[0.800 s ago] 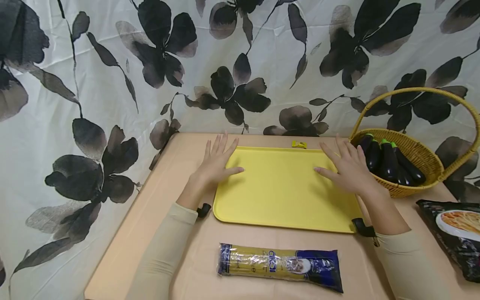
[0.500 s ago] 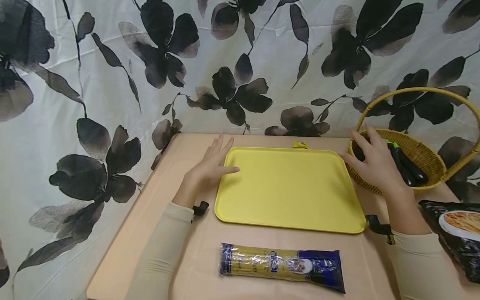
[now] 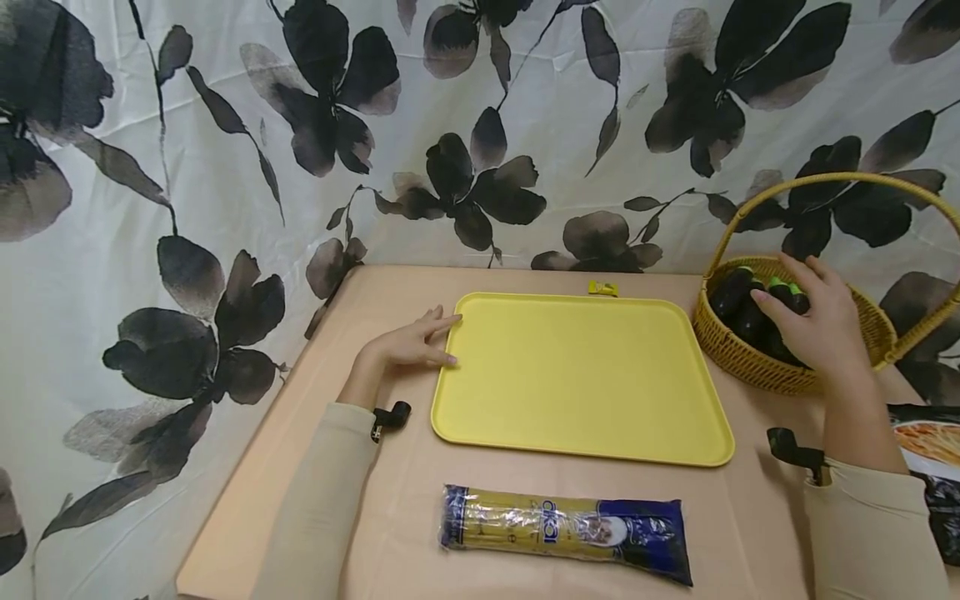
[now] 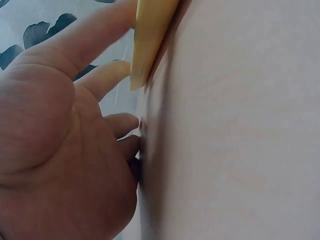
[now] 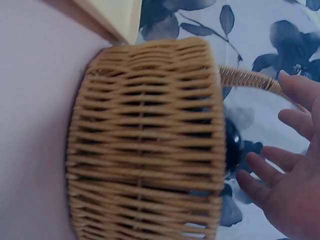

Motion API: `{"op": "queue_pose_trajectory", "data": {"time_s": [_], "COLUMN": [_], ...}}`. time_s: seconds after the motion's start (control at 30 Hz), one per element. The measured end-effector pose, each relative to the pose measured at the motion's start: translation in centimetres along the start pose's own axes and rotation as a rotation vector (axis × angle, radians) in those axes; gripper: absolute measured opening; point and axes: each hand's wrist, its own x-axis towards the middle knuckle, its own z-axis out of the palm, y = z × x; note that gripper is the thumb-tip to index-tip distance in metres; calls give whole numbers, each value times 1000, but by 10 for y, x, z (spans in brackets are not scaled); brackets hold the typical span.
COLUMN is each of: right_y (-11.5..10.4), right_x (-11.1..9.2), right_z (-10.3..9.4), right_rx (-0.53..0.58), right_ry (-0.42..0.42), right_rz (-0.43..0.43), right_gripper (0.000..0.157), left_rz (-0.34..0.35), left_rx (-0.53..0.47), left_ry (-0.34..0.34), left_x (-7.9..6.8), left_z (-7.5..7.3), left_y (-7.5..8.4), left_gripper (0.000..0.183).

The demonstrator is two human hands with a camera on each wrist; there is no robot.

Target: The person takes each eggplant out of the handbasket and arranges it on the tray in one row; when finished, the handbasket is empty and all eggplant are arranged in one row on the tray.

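Observation:
In the head view a yellow rectangular tray (image 3: 585, 379) lies on the table. My left hand (image 3: 401, 343) is at its left edge, thumb and index finger touching the rim; the left wrist view shows the other fingers loosely bent near the table, with that hand (image 4: 65, 115) at the tray's edge (image 4: 150, 40). Over the wicker basket (image 3: 731, 354) at the right, my right hand (image 3: 821, 321) hovers with spread, slightly bent fingers. Several dark eggplants (image 3: 731, 293) with green stems lie inside, partly hidden by that hand. The right wrist view shows the hand (image 5: 285, 165) beside the basket's rim, apart from it.
A blue and gold pasta packet (image 3: 566, 529) lies in front of the tray. Behind the tray sits a small yellow wrapped item (image 3: 602, 288). A black food bag (image 3: 930, 454) lies at the right, partly behind the right arm. The basket's tall handle (image 3: 832, 177) arches above it.
My right hand has moved from above the tray's right side to over the eggplants in the basket. My left hand has lowered and drawn back slightly to the tray's left rim.

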Motion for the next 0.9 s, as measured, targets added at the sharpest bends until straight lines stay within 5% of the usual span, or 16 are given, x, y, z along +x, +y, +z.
{"op": "queue_pose_trajectory", "data": {"time_s": [0.57, 0.9], "right_y": [28, 31], "right_x": [0, 1], "right_z": [4, 5], "right_rx": [-167, -153], "right_ry": [-210, -235], "right_rz": [106, 104], "right_gripper": [79, 80], "left_rz": [-22, -32], "left_rx": [10, 12], "left_ry": [11, 13], "left_x": [0, -1], "left_z": [2, 3], "left_y": [0, 1], "left_gripper": [102, 99]}}
